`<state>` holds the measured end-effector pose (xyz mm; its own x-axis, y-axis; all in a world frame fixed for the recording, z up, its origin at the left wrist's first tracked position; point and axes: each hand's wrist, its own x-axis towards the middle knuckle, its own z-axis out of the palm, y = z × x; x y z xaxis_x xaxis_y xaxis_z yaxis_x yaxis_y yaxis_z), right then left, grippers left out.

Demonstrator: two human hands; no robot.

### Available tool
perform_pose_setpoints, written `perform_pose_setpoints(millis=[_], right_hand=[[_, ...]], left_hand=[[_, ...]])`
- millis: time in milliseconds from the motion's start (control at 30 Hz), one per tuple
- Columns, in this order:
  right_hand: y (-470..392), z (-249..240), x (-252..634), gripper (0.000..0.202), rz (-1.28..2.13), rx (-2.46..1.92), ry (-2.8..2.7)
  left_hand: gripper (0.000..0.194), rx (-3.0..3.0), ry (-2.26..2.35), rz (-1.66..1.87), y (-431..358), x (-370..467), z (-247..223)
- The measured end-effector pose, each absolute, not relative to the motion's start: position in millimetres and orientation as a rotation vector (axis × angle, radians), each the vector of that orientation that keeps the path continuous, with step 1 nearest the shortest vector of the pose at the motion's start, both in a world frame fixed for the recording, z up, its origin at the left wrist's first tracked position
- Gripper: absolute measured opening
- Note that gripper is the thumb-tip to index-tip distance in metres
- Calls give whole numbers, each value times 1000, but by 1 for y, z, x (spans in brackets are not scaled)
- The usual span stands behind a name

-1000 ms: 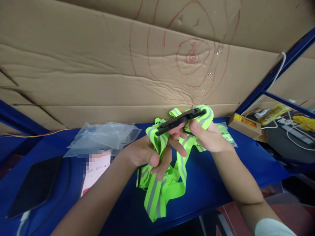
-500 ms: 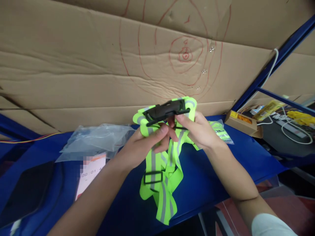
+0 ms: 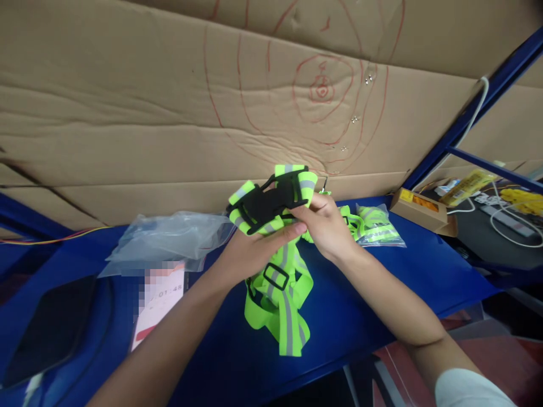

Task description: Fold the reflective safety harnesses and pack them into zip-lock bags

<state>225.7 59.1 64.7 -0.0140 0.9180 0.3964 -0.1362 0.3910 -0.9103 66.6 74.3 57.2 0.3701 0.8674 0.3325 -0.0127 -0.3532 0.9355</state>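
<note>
Both hands hold up a neon-yellow reflective strap harness [image 3: 289, 316] with grey stripes. Its black side-release buckle [image 3: 271, 199] is fastened and faces up at the top of the bundle. My left hand [image 3: 263, 244] is closed on the straps below the buckle, thumb stretched toward the other hand. At the buckle's right end, my right hand [image 3: 326, 223] pinches the webbing. Below the hands the straps hang in loops over the blue table, with a black slider [image 3: 276, 277] on one of them. Some fingers are hidden behind the webbing.
A bagged neon harness [image 3: 382, 227] lies right of my hands on the blue table [image 3: 432, 268]. Clear plastic bags [image 3: 169, 237], a phone showing a timer [image 3: 163, 297] and a black flat device [image 3: 51, 333] are at left. A cardboard box [image 3: 418, 210] stands at the right; cardboard panels rise behind.
The buckle has tilted, its right end higher and its face turned toward me. My hands have come closer together, the right one moving left. The hanging straps have bunched up higher.
</note>
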Motion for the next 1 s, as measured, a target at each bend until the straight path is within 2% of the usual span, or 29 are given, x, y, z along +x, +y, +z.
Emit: perform_pose_setpoints(millis=[100, 200, 267, 367, 467, 600, 667, 800, 900, 1000], right_hand=[[61, 72, 242, 33, 1113, -794, -1549], [60, 85, 260, 55, 1319, -618, -1777], [56, 92, 263, 53, 1295, -670, -1730], [48, 97, 254, 42, 1169, -893, -1609], [42, 100, 247, 41, 1031, -923, -1577], [39, 104, 256, 25, 554, -885, -1667], [40, 104, 264, 22, 354, -836, -1876], [39, 104, 267, 42, 100, -816, -2226], [37, 104, 265, 55, 152, -852, -2357], [38, 104, 267, 67, 391, -746, -2336]], left_hand=[[38, 1436, 739, 1062, 76, 64, 54], [43, 1304, 614, 980, 79, 65, 57], [48, 1288, 540, 936, 78, 68, 59], [50, 1207, 514, 870, 76, 72, 60], [40, 1063, 421, 767, 74, 71, 57], [26, 937, 252, 526, 75, 64, 56], [31, 916, 213, 504, 77, 60, 58], [63, 921, 219, 551, 83, 52, 66], [53, 942, 436, 672, 84, 49, 72], [39, 971, 647, 814, 83, 47, 76]])
